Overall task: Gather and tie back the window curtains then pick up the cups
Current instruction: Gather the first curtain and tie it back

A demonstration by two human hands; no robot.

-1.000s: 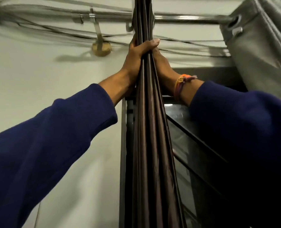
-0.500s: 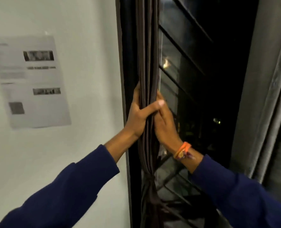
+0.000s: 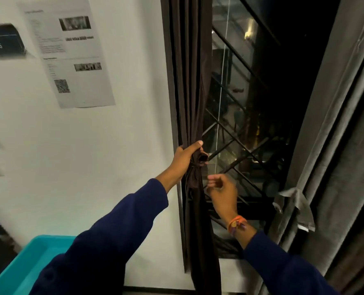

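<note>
Nearest the camera, a turquoise bin (image 3: 17,265) is sitting below a white wall (image 3: 117,145). Beside the window (image 3: 240,103), the left hand (image 3: 184,159) is gripping the gathered brown curtain (image 3: 190,81) at its knot (image 3: 201,159), while the right hand (image 3: 222,191) is hovering just beside it, fingers loosely curled, holding nothing. Farther off, a dark sign (image 3: 2,42) is reading "05" beside a printed notice (image 3: 70,54).
</note>
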